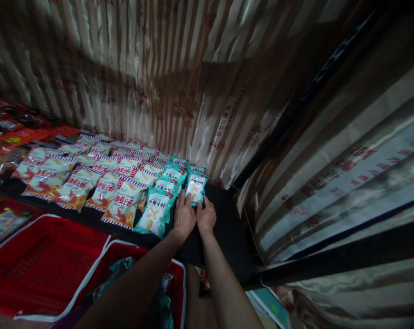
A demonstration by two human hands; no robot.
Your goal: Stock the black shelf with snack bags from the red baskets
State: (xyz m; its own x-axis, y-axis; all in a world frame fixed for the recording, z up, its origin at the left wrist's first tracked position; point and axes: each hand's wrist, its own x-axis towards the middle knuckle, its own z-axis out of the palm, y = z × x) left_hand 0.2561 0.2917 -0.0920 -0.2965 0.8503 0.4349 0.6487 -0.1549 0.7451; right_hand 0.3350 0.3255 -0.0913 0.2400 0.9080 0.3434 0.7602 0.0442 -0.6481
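Packet [196,182], one, teal-edged, sits on the black shelf [229,224], its lower end held between left hand [185,218] and right hand [206,216]. At least four teal packets [155,211] line its left; two red baskets [52,246] stand below.

Head cam, fwd & down, near hands [185,218]

Snack bags [122,201] lie in rows on a shelf [227,224], centre-left. At least 2 baskets [72,237] sit before it, lower left; fabric [158,68] hangs behind.
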